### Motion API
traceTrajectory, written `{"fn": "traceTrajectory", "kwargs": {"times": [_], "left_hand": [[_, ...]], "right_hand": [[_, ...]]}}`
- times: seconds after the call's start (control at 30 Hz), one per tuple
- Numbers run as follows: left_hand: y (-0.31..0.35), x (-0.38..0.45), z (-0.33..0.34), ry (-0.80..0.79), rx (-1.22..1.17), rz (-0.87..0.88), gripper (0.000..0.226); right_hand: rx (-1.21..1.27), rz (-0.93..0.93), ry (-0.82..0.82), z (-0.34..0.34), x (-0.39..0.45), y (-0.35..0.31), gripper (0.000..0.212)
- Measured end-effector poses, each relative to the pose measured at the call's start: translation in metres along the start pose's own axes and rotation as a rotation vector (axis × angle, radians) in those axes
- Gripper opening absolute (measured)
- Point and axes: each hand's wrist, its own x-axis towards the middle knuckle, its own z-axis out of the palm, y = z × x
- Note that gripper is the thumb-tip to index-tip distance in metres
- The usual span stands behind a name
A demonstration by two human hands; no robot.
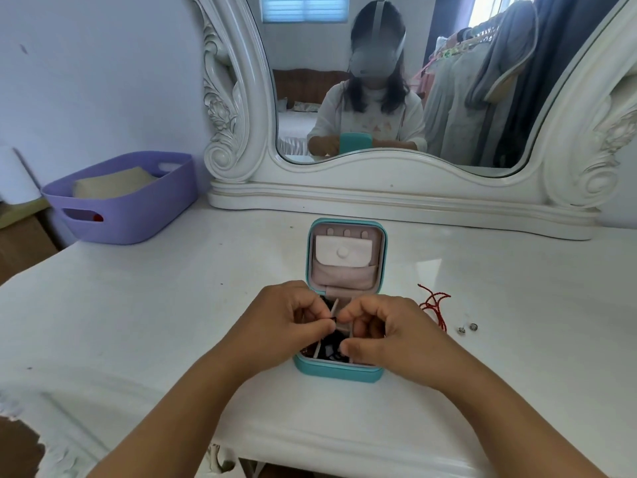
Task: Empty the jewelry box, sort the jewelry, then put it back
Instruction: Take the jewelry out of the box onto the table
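A small teal jewelry box point(339, 372) stands open on the white dressing table point(172, 305), its pink-lined lid point(346, 257) upright toward the mirror. Dark jewelry pieces point(332, 350) lie in its compartments. Over the box, my left hand point(289, 322) and my right hand point(382, 332) meet, and both pinch a small dark piece point(333, 318) between the fingertips. To the right of the box lies a red cord point(435, 305), and past it two small silver earrings point(467, 328). My hands hide much of the box's inside.
A purple plastic basket point(124, 198) holding a beige item sits at the back left. A white carved mirror point(396, 98) stands along the back of the table. The table's front edge runs just under my forearms.
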Motion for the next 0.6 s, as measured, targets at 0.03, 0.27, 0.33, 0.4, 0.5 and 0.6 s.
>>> {"fn": "traceTrajectory", "kwargs": {"times": [0.03,0.27,0.33,0.4,0.5,0.6], "left_hand": [[0.002,0.0,-0.002,0.01,-0.064,0.0,0.013],[0.028,0.007,-0.014,0.029,-0.416,-0.008,0.005],[0.033,0.009,-0.016,0.058,-0.471,0.003,0.001],[0.037,0.012,-0.017,0.085,-0.476,0.033,0.003],[0.041,0.017,-0.017,0.125,-0.514,0.035,0.009],[0.042,0.02,-0.016,0.149,-0.587,0.009,0.01]], "right_hand": [[0.022,0.007,0.0,0.0,0.001,0.0,0.024],[0.398,-0.063,-0.015,-0.008,0.003,-0.011,0.017],[0.461,-0.069,0.015,-0.01,0.004,-0.014,0.009],[0.486,-0.073,0.048,-0.012,0.005,-0.013,0.008],[0.529,-0.063,0.068,-0.014,0.005,-0.014,0.01],[0.568,-0.068,0.068,-0.013,0.006,-0.013,0.01]]}}
